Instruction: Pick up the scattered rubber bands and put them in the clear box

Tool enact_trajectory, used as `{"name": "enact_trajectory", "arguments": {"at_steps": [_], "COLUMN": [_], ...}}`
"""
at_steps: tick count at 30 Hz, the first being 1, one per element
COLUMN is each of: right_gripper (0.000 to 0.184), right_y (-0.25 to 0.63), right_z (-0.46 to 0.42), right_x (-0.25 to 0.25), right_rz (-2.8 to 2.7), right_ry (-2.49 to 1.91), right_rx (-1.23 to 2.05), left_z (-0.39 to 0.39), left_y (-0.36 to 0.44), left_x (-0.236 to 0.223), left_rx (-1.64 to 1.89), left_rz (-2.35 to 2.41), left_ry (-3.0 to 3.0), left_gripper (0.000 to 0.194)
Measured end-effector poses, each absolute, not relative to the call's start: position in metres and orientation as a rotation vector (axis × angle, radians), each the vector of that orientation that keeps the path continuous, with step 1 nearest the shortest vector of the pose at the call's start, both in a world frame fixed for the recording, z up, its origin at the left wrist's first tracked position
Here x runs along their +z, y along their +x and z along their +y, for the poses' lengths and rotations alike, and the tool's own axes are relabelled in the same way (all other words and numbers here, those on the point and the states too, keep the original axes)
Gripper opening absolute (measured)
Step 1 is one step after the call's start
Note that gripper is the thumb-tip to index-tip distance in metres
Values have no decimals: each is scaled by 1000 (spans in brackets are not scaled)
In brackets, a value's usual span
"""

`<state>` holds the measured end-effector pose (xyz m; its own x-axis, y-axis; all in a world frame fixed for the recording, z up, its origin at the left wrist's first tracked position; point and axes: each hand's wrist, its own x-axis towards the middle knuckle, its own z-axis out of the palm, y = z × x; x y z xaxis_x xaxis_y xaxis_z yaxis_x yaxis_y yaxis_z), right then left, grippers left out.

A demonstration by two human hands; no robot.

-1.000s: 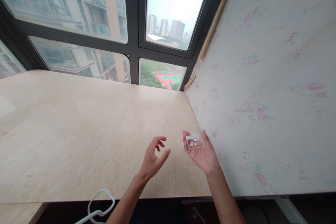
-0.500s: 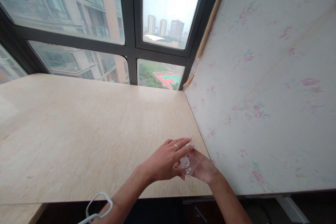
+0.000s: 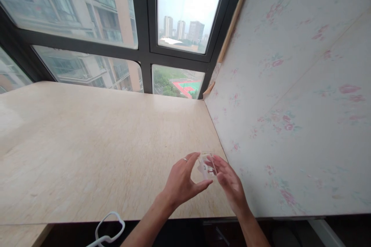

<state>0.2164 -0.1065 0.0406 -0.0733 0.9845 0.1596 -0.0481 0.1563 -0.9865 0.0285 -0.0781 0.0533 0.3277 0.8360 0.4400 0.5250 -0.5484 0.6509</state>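
A small clear plastic case (image 3: 206,166) with a white piece inside is held upright between both hands, just above the near right corner of the table. My left hand (image 3: 182,183), with a ring on one finger, grips the case's left side between fingertips and thumb. My right hand (image 3: 228,185) grips its right side, fingers curled round the edge. Both hands meet at the case.
The pale wooden table (image 3: 87,146) runs to a dark-framed window (image 3: 145,46) at the back. A floral-papered wall (image 3: 290,96) closes the right side. A white cable loop (image 3: 108,229) hangs below the table's front edge.
The case lay flat in my right palm with my left hand apart. My left hand came over and took hold; now both hands hold the case turned upright.
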Motion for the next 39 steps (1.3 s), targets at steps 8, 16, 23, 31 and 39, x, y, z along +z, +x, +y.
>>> {"name": "enact_trajectory", "arguments": {"at_steps": [8,16,23,31,39], "right_gripper": [60,65,62,57,52], "right_y": [236,253,265,267,270], "right_z": [-103,-100,-95,-86,-68], "right_x": [27,33,25,17,-4], "right_rz": [-1779,-1942,-1874,-1838,-1752], "right_ry": [-1143,-1242,-1324,-1421,-1543], "right_rx": [848,683,620,618,552], "left_z": [-70,-62,-56,-40,-16], "left_y": [39,39,37,47,64], "left_x": [52,55,45,28,9], "left_rx": [818,704,710,810,722], "left_rz": [1186,1048,1003,1057,1097], "left_ry": [2346,2387,2327,2242,2191], "left_gripper": [79,83,75,66,62]}}
